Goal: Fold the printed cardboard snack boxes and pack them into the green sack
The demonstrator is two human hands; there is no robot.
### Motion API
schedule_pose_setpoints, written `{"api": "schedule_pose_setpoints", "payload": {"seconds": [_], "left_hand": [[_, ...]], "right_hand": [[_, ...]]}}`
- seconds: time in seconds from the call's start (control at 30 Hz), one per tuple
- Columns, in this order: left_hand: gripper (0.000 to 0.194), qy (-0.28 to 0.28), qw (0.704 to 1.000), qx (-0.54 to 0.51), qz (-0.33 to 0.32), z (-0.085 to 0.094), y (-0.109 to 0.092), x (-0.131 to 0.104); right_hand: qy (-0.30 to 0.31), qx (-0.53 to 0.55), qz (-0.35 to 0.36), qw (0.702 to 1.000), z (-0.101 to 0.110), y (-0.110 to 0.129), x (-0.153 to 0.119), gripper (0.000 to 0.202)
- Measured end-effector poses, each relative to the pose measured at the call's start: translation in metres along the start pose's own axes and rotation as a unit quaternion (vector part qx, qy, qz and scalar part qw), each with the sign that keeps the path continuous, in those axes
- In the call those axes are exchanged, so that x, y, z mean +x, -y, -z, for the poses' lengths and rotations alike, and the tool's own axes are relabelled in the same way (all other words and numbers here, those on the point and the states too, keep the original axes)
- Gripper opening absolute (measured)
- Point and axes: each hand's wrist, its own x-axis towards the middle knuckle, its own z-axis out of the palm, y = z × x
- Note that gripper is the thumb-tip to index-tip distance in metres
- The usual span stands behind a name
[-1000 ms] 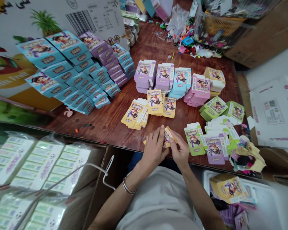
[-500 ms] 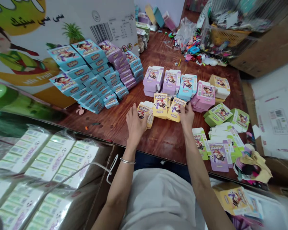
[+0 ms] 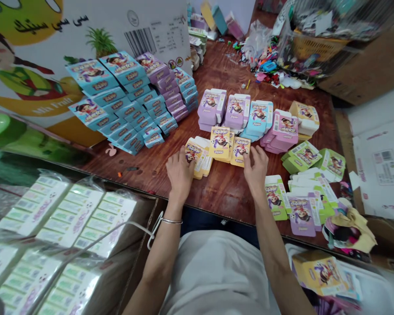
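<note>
My left hand (image 3: pixel 180 176) is at the left edge of some flat yellow cartons (image 3: pixel 203 162), its thumb on their printed face and its other fingers curled along the edge. My right hand (image 3: pixel 256 169) is at the right side of a yellow printed carton (image 3: pixel 240 151). Its thumb touches that edge, while the other fingers are apart and hold nothing that I can see. Between the hands, another yellow carton (image 3: pixel 219 142) lies on top, overlapping its neighbours. All show a cartoon figure. What lies beneath them is partly hidden.
Blue boxes (image 3: pixel 118 105) and purple boxes (image 3: pixel 166 85) are stacked at left. Carton piles, including a pink stack (image 3: pixel 282 130), line the table (image 3: pixel 216 197) beyond my hands. Green cartons (image 3: pixel 310 192) lie at right. Wrapped packs (image 3: pixel 65 214) sit below left; small toys (image 3: pixel 265 65) lie behind.
My left hand has shifted left with the flat yellow cartons, which are spread slightly wider. The right-hand yellow carton has turned from tilted to nearly straight, and my right fingers have loosened from it.
</note>
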Motion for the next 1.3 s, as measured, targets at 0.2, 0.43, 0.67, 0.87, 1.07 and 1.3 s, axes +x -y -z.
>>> {"api": "schedule_pose_setpoints", "payload": {"seconds": [0.2, 0.43, 0.67, 0.87, 1.07, 1.3], "left_hand": [[0.041, 0.036, 0.918, -0.360, 0.165, 0.054, 0.000, -0.019], [0.056, 0.339, 0.708, -0.595, 0.174, 0.076, -0.048, -0.068], [0.069, 0.425, 0.595, -0.641, 0.233, 0.050, -0.065, -0.081], [0.055, 0.334, 0.723, -0.580, 0.171, 0.027, -0.064, -0.088], [0.073, 0.190, 0.890, -0.408, -0.068, 0.012, -0.060, -0.090], [0.034, 0.253, 0.879, -0.404, -0.010, 0.019, -0.066, -0.089]], "right_hand": [[0.051, 0.096, 0.158, 0.982, 0.039, 0.080, -0.045, 0.039], [0.092, 0.092, 0.233, 0.964, 0.036, 0.106, -0.061, 0.065], [0.112, 0.158, 0.132, 0.972, 0.066, 0.073, -0.060, 0.045], [0.073, 0.223, -0.084, 0.968, 0.066, 0.057, -0.084, 0.053], [0.069, 0.233, -0.067, 0.968, 0.056, 0.054, -0.112, 0.059], [0.177, 0.370, -0.229, 0.883, 0.066, 0.067, -0.091, 0.054]]}}
